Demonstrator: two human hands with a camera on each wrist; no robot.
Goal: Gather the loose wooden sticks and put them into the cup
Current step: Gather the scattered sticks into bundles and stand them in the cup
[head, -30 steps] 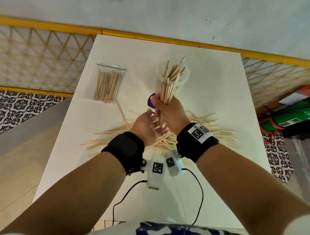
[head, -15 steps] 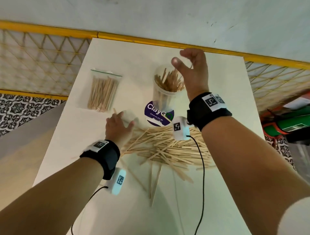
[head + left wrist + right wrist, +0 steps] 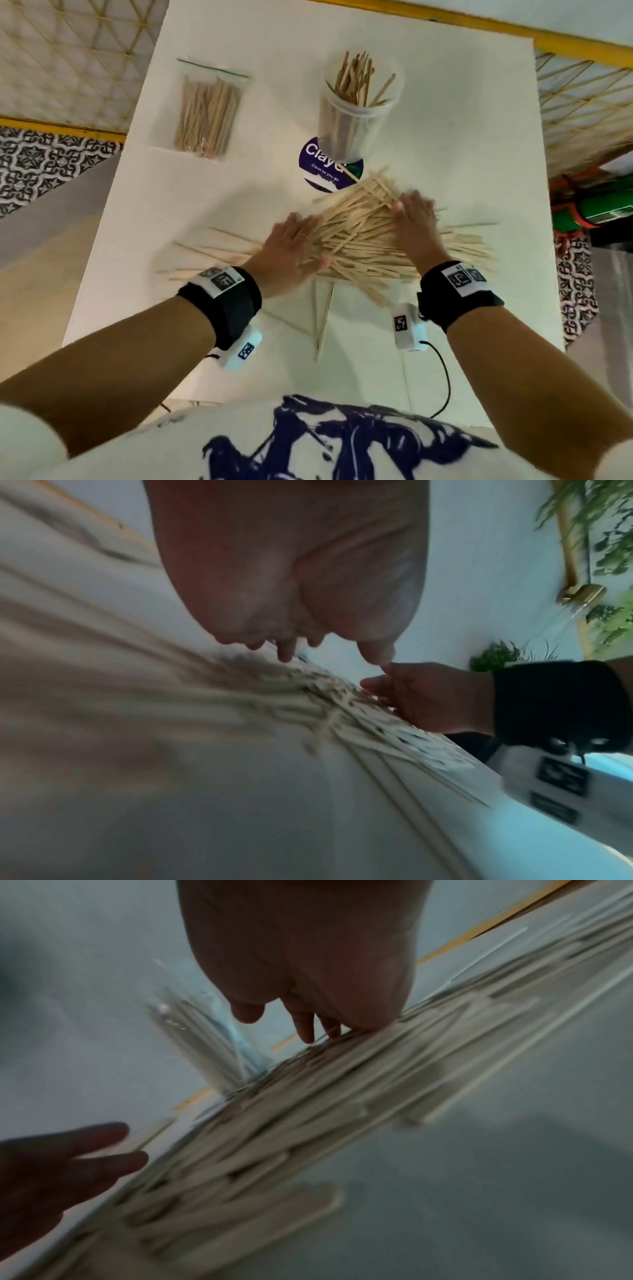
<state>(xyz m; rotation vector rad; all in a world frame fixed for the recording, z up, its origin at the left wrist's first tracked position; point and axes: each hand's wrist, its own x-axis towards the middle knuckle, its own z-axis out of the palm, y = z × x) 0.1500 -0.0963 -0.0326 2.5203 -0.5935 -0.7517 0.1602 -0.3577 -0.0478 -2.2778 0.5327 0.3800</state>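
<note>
A heap of loose wooden sticks (image 3: pixel 359 236) lies across the middle of the white table (image 3: pixel 462 144). Behind it stands a clear plastic cup (image 3: pixel 356 113) with several sticks upright in it. My left hand (image 3: pixel 291 246) lies flat on the heap's left side, fingers straight. My right hand (image 3: pixel 414 219) rests flat on the heap's right side, fingers spread. In the blurred right wrist view the right hand's fingertips (image 3: pixel 308 1034) touch the sticks (image 3: pixel 274 1137), the cup (image 3: pixel 202 1042) behind them. The left wrist view shows the left hand's fingertips (image 3: pixel 284 653) above the pile (image 3: pixel 308 691).
A clear zip bag of sticks (image 3: pixel 209 113) lies at the back left of the table. A round purple sticker (image 3: pixel 325 168) sits under the cup's near side. A few stray sticks (image 3: pixel 322 318) lie toward the front edge. Yellow lattice railing (image 3: pixel 68 61) flanks the table.
The right hand has come down from above the cup to the heap. The left hand has slid right onto the heap's left side. The bundle held a second ago now stands in the cup.
</note>
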